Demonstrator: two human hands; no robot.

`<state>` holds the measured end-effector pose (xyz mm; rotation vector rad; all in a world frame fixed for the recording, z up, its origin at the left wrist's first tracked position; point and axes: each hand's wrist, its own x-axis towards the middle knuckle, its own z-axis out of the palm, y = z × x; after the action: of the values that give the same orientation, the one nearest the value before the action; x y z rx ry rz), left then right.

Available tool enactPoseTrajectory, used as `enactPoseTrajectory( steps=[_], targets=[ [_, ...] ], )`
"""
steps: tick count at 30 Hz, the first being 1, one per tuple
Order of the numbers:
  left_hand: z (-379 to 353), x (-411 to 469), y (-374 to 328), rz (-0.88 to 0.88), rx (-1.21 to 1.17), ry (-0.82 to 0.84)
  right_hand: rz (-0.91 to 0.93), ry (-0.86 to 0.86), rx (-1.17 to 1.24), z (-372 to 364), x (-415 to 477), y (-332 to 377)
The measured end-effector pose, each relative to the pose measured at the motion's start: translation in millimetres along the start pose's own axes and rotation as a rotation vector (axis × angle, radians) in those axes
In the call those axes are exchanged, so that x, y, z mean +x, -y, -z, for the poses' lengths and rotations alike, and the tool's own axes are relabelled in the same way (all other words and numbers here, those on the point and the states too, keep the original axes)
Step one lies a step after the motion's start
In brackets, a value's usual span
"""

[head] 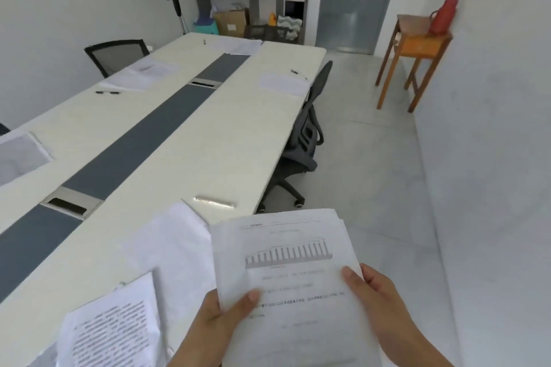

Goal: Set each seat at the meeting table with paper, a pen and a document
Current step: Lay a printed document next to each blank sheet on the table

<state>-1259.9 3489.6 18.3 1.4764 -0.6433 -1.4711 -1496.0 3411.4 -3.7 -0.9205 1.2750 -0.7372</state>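
My left hand (222, 319) and my right hand (378, 304) both grip a stack of printed documents (286, 271) with a bar chart on top, held over the near right corner of the long white meeting table (167, 140). On the table below lie blank paper (170, 244), a printed document (116, 328) and a silver pen (214, 202). A far right seat has paper (283, 84) and a pen (298, 73). The left side has papers (143, 74), a black pen (107, 92) and more papers (18, 155). Papers (235, 45) lie at the far end.
A black office chair (304, 140) stands at the table's right side, another (116, 55) at the far left. A wooden side table (414, 50) with a red bag stands by the right wall. A fan, shelf unit, water dispenser and glass door are at the back.
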Motion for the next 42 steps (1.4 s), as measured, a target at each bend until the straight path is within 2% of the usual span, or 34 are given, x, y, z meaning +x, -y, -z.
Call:
enactPoseTrajectory(
  steps=[5, 9, 13, 17, 22, 26, 30, 34, 42],
  targets=[
    [-92.8, 43.4, -3.5, -0.023, -0.003, -0.028, -0.077, 0.071, 0.089, 94.6, 18.5, 1.0],
    [-129.1, 77.3, -13.3, -0.021, 0.004, -0.005, -0.118, 0.155, -0.020, 137.6, 44.3, 3.7],
    [-144.4, 128.8, -20.4, 0.002, -0.002, -0.009, -0.035, 0.102, -0.149, 154.1, 87.0, 16.2],
    [-161.4, 194.6, -37.2, -0.060, -0.033, -0.065, 0.026, 0.060, -0.239, 173.8, 146.5, 46.6],
    [-184.6, 286.8, -81.0, -0.107, -0.073, -0.062, 0.034, -0.002, -0.164, 190.9, 236.2, 108.5],
    [-198.7, 349.2, -139.6, -0.117, -0.151, -0.042, 0.033, 0.036, -0.112, 192.8, 302.7, 164.2],
    [-211.4, 398.7, -179.6, -0.121, -0.192, -0.055, -0.019, 0.126, -0.081, 198.5, 358.4, 190.6],
    [-225.9, 449.5, -197.6, -0.078, -0.201, -0.149, -0.032, 0.230, -0.171, 209.4, 417.1, 206.2],
    [-264.0, 562.6, -229.8, -0.029, -0.142, -0.346, 0.046, 0.255, -0.327, 247.8, 588.6, 277.3]
  ],
)
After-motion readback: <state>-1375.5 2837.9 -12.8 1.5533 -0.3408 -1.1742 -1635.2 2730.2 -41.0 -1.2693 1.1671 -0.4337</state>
